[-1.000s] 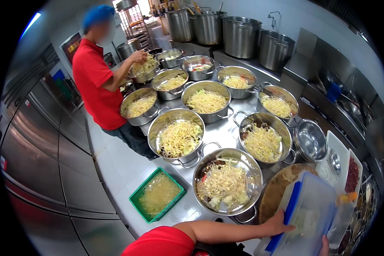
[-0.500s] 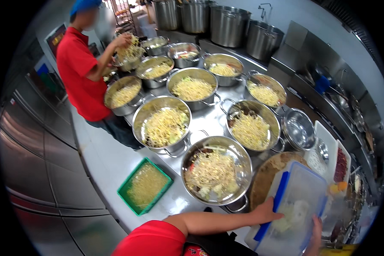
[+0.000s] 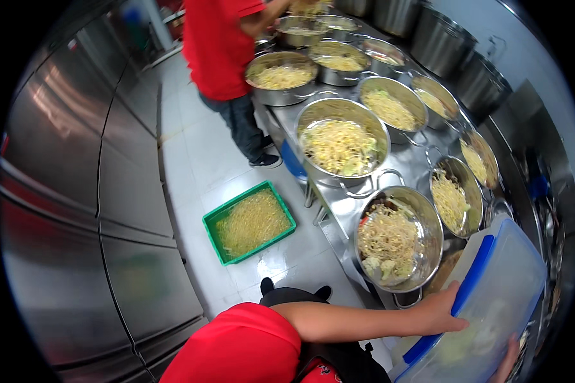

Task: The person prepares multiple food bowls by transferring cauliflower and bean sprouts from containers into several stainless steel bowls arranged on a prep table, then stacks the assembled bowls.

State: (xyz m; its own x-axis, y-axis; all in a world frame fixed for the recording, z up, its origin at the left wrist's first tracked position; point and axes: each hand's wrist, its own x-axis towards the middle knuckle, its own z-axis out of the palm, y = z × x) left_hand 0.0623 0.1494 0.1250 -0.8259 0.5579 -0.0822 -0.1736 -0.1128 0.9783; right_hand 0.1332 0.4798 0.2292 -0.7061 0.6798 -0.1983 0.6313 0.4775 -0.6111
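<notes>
My left hand [image 3: 438, 313] is closed on the near side of a large translucent plastic food box [image 3: 498, 306] with blue edges. Its fingers wrap over the blue edge. At the box's other side my right hand [image 3: 508, 361] grips it, mostly cut off by the box and the dark rim. Pale pieces show blurred through the box wall. The box is tilted, beside a two-handled steel pot [image 3: 433, 217] holding bean sprouts and pale vegetable chunks. Part of a round wooden board [image 3: 445, 271] shows between pot and box.
Several more steel pots of sprouts crowd the steel table [image 3: 326, 195]. A green crate [image 3: 292, 225] of sprouts rests on the tiled floor at left, near steel cabinets [image 3: 57, 159]. A co-worker in a red shirt [image 3: 217, 51] stands at the table's far left. Tall stockpots [image 3: 442, 41] line the back.
The view has swung left and down, so the pots and crate appear shifted right. Both hands still hold the box, which now sits farther right in the picture.
</notes>
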